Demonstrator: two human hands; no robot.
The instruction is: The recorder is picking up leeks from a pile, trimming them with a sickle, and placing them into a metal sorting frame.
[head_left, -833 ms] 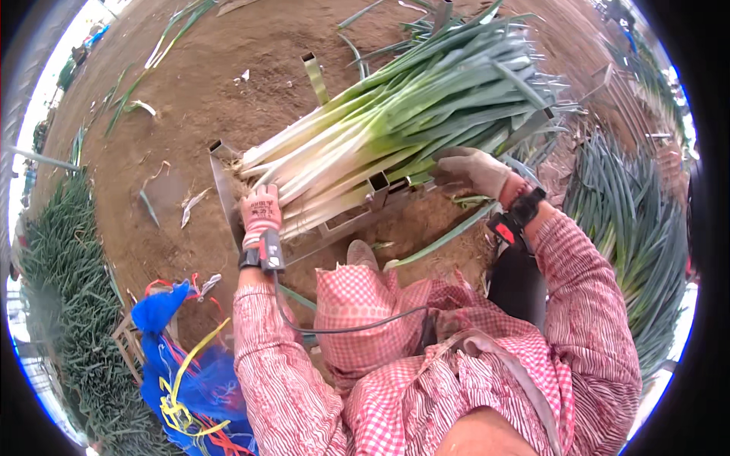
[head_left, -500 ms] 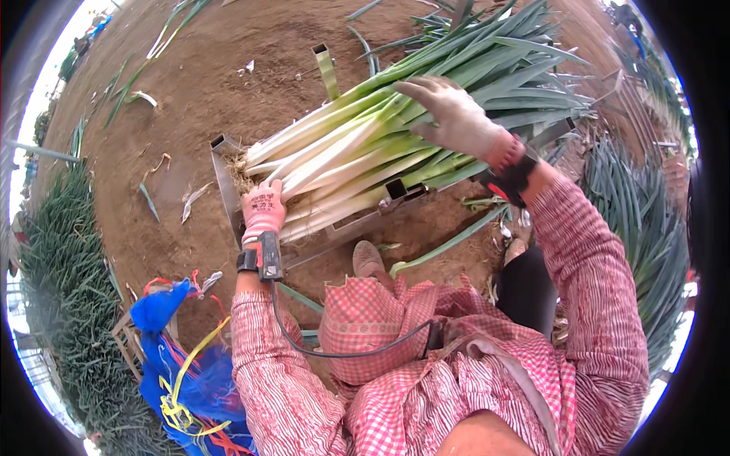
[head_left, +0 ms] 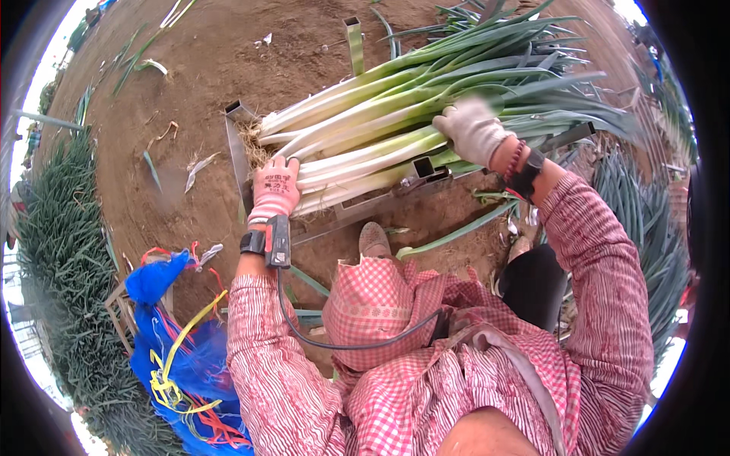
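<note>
A thick bundle of long green onions lies in a metal frame, white stalks and roots to the left, green leaves to the right. My left hand, in a pinkish glove, presses on the white stalks near the root end, its fingers curled over them. Over the green part, my right hand, in a whitish glove, is closed with fingers bent around some of the leaves. Exactly how many stalks it grips is hidden, and the back of this hand is slightly blurred.
Upright square metal posts stand at the frame's sides. Blue netting with yellow and red ties lies at lower left. Piled green onions line the left; more leaves lie at right. Loose scraps dot the soil.
My right hand has gone from spread fingers above the bundle to closed on the leaves, slightly lower and to the right. The left hand stays at the root end.
</note>
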